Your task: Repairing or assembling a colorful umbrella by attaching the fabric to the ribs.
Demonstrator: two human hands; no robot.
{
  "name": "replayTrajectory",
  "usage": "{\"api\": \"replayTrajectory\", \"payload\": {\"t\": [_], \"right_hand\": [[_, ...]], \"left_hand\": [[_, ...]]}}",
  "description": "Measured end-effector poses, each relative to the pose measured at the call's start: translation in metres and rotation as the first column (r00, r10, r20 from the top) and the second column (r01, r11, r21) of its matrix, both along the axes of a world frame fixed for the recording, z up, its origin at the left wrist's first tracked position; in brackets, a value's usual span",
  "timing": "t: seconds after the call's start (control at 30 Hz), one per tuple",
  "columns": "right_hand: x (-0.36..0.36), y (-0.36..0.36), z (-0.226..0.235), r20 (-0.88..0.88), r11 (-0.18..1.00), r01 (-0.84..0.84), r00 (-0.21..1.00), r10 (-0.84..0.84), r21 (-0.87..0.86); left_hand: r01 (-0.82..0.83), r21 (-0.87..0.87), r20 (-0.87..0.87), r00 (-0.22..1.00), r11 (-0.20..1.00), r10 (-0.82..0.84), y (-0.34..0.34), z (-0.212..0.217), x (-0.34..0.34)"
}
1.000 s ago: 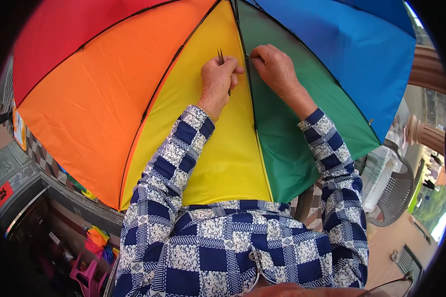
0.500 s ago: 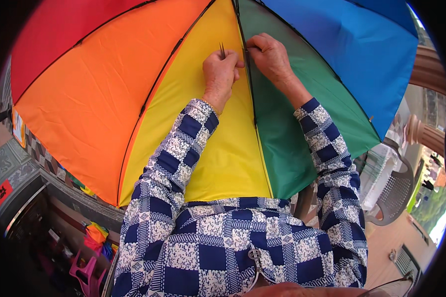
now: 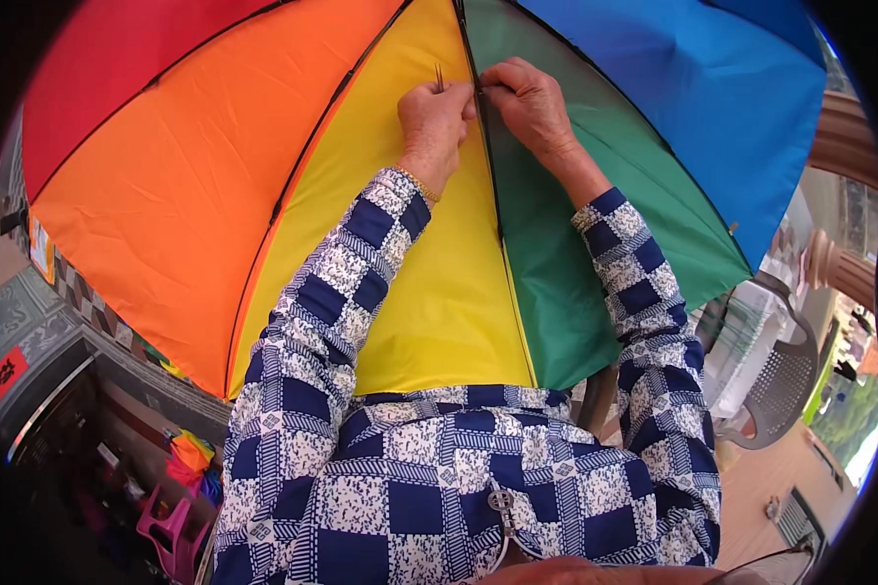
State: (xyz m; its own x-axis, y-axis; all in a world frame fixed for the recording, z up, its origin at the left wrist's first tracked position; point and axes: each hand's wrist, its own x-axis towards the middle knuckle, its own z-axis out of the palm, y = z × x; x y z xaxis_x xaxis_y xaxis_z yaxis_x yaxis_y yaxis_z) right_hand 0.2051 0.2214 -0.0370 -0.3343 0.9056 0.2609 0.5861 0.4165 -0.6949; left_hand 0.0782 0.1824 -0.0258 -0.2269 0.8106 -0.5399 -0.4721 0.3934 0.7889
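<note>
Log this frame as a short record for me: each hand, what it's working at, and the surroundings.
Left hand: closed around a slim dark pointed tool, its tips pointing away from the body
Right hand: fingertips at a black rib; whether they pinch anything is too small to tell
Workpiece: open umbrella, ribbed side facing the camera
Visible panels: red, orange, yellow, green, blue
Rib position: between yellow and green panels
Clothing: blue-and-white checked sleeves
Right side: grey perforated chair
Lower left: pink plastic stool
</note>
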Motion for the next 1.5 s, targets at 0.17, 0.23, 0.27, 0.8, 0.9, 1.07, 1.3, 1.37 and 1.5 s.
{"api": "replayTrajectory", "payload": {"t": [0.17, 0.23, 0.27, 0.8, 0.9, 1.07, 1.3, 1.37, 1.5], "right_hand": [[-0.001, -0.003, 0.004, 0.009, 1.000, -0.022, 1.000, 0.021, 0.017], [-0.002, -0.006, 0.008, 0.011, 1.000, -0.005, 1.000, 0.005, 0.009], [-0.003, -0.008, 0.010, 0.010, 1.000, 0.015, 1.000, -0.015, 0.003], [0.004, -0.015, 0.009, 0.000, 0.989, 0.100, 0.995, -0.100, -0.111], [0.002, -0.016, 0.007, -0.021, 0.993, 0.091, 0.995, -0.093, -0.075], [-0.007, -0.011, 0.010, 0.100, 0.989, 0.041, 0.993, -0.056, 0.144], [0.057, 0.006, 0.056, -0.533, 0.814, 0.036, 0.739, -0.412, -0.580], [0.170, 0.024, 0.069, -0.872, 0.829, -0.273, 0.198, -0.447, -0.487], [0.528, -0.046, 0.207, -0.929, 0.919, 0.148, -0.122, -0.349, -0.365]], "left_hand": [[-0.096, 0.001, -0.001, 0.995, 0.995, 0.096, 0.002, -0.001, 0.005], [-0.166, 0.027, 0.030, 0.986, 0.986, 0.166, 0.000, -0.006, 0.004], [-0.233, 0.052, 0.061, 0.971, 0.971, 0.229, -0.001, -0.009, 0.003], [-0.302, 0.146, 0.152, 0.948, 0.942, 0.280, -0.008, -0.015, 0.011], [-0.296, 0.148, 0.149, 0.950, 0.944, 0.275, -0.008, -0.016, 0.017], [-0.259, 0.160, 0.093, 0.964, 0.952, 0.247, -0.001, -0.021, 0.022], [-0.199, 0.195, -0.072, 0.974, 0.960, 0.217, -0.010, -0.021, -0.014], [-0.165, 0.187, -0.055, 0.983, 0.968, 0.178, -0.018, -0.026, -0.022], [-0.075, 0.237, -0.009, 0.997, 0.969, 0.079, -0.006, -0.035, -0.002]]}}
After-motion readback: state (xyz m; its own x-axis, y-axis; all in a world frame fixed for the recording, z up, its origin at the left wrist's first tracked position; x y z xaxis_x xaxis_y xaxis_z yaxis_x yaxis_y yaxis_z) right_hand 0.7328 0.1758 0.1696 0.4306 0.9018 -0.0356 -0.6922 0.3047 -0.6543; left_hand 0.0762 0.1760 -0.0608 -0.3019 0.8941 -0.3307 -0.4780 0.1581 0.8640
